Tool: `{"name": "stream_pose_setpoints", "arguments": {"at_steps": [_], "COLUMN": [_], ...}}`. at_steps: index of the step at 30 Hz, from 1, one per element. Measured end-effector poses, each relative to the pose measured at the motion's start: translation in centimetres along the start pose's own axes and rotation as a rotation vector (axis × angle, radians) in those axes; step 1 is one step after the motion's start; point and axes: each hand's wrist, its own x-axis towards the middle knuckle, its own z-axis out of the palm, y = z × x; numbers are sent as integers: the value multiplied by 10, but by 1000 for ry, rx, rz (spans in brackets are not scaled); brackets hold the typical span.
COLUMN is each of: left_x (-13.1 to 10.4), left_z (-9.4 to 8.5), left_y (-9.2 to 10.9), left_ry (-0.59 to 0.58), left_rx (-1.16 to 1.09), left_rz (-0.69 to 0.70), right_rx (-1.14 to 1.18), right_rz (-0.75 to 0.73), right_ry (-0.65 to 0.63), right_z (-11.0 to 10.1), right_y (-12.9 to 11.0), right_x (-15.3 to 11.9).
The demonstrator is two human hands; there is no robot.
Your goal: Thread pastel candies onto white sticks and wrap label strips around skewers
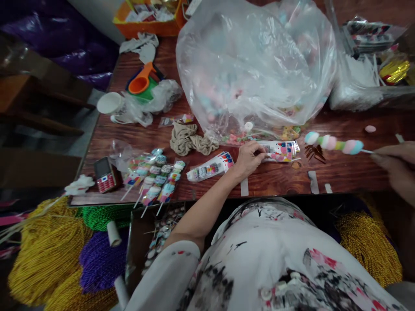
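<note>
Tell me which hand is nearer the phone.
Left. The left hand is at the printed wrappers, right of the phone; the right hand is much farther right, holding a marshmallow stick.

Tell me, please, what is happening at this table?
The person's right hand holds a marshmallow-like skewer by its stick, over the wooden table. The left hand is at some printed plastic packets; whether it grips one is hard to tell. Further left, several wrapped skewers lie near a phone. Beyond the hands sits a large clear bag with pastel pieces inside.
</note>
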Motion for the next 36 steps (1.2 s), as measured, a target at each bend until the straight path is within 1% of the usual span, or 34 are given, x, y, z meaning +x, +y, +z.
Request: {"name": "stream_pose_setpoints", "arguments": {"at_steps": [2, 4, 7, 12, 17, 21, 26, 31, 36], "left_x": [1, 3, 7, 13, 14, 13, 13, 13, 13], "left_z": [1, 1, 0, -1, 0, -3, -7, -5, -1], "left_y": [0, -1, -1, 0, -3, -4, -5, -9, -9], "left_ry": [-2, -15, -53, -92, -123, -158, -224, -243, -250], "left_rx": [-19, -38, -65, -103, -139, -126, -51, 26, 95], "left_rz": [-18, -54, -106, -128, -72, -34, 21, 39, 66], "right_rx": [72, 136, 184, 106, -113, -183, -179, -142, -190], "right_rz": [-108, -163, -183, -305, -475, -586, -622, -639, -637], "right_ry": [16, 40, 62, 55, 116, 145, 177, 200, 148], "right_z": [14, 29, 44, 55, 56, 54, 46, 36, 36], "right_y": [-20, -31, -33, -27, -24, -21, -13, -6, -6], "right_x": [1, -1, -7, -10, -7, -5, -10, -19, -17]}}
